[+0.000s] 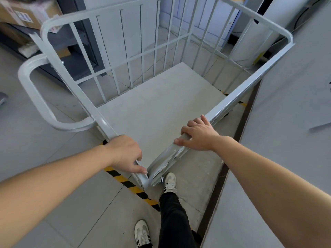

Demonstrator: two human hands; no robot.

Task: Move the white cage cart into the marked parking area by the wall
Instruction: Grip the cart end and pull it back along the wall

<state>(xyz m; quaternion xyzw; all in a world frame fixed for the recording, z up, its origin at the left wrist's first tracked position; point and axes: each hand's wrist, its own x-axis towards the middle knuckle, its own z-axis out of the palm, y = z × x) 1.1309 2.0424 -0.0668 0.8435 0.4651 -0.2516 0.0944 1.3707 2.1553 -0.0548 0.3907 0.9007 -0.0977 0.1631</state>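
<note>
The white cage cart [161, 108] stands right in front of me, empty, with barred sides and a flat deck. My left hand [125, 153] grips the top rail of its left side near the closest corner. Resting over the top rail of the right side is my right hand [198, 134], fingers curled on it. A yellow and black striped floor line [129, 185] runs diagonally under the near corner. The grey wall [286, 122] runs close along the cart's right side.
A looped push handle [34, 97] sticks out from the cart's left side. Shelving with cardboard boxes [26, 13] stands at the far left. A white column [250, 43] is beyond the cart. My feet in white shoes [169, 182] are just behind the cart's corner.
</note>
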